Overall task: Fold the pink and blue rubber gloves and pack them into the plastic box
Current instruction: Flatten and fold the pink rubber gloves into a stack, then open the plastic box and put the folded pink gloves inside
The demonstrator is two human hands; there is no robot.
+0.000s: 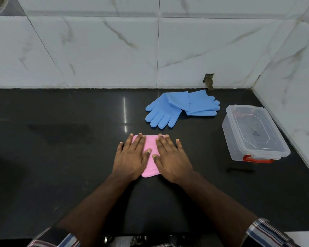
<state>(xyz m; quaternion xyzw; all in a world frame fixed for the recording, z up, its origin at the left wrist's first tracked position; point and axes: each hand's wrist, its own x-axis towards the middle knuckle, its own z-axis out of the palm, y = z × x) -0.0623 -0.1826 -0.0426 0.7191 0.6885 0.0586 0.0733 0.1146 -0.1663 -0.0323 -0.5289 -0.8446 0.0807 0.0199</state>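
Folded pink gloves (149,158) lie flat on the black countertop (61,148) in the middle. My left hand (131,157) presses on their left side with straight fingers. My right hand (170,158) presses on their right side the same way. Only a pink strip between the hands and a rounded near edge show. Two blue gloves (177,107) lie unfolded farther back, one overlapping the other. A clear plastic box (253,132) with a red latch stands at the right, its lid on.
A white marble-tiled wall (150,50) runs along the back of the counter and meets a side wall (292,77) just beyond the box. A small broken hole (208,81) is in the tile above the blue gloves.
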